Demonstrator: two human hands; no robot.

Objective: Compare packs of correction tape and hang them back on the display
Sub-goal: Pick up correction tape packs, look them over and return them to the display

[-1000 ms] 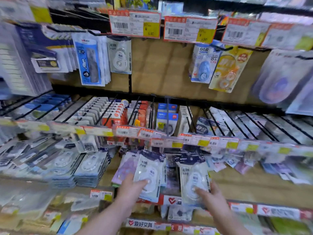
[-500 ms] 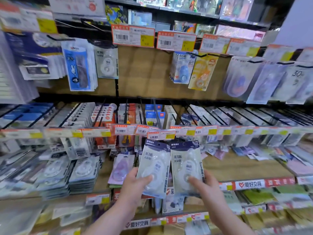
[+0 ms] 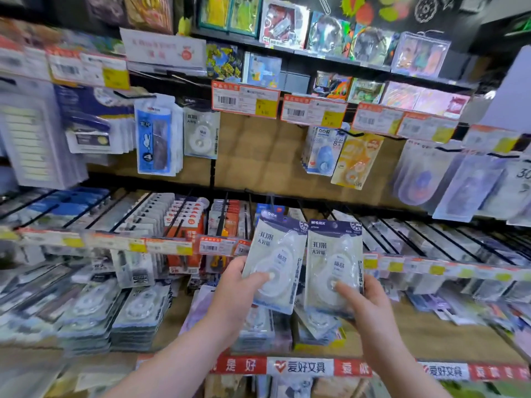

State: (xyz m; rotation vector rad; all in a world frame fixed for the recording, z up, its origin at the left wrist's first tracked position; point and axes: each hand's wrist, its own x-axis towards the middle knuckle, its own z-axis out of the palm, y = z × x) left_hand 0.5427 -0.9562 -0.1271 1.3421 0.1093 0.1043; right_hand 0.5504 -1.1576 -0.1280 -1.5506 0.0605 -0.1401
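Both packs: lifted higher than half a second ago; the left pack point(image 3: 274, 254) and right pack point(image 3: 333, 254) now stand side by side in front of the price-tag rail point(image 3: 211, 247), edges almost touching, the left one leaning slightly.
Left hand point(image 3: 237, 285): grips the left pack low down, thumb on its clear front.
Right hand point(image 3: 366, 300): grips the right pack the same way, thumb on the blister.
Meaning for the task: I judge the comparing is under way; neither pack is back on a hook yet.
Display: black pegs point(image 3: 222, 214) run just behind the packs; a similar-looking pack point(image 3: 201, 133) hangs on the far upper row, left of centre.
Hidden: fingers behind both packs are out of sight.
Hard to make out: small print is smeared, the hang holes are unclear, and which peg suits these packs cannot be told.
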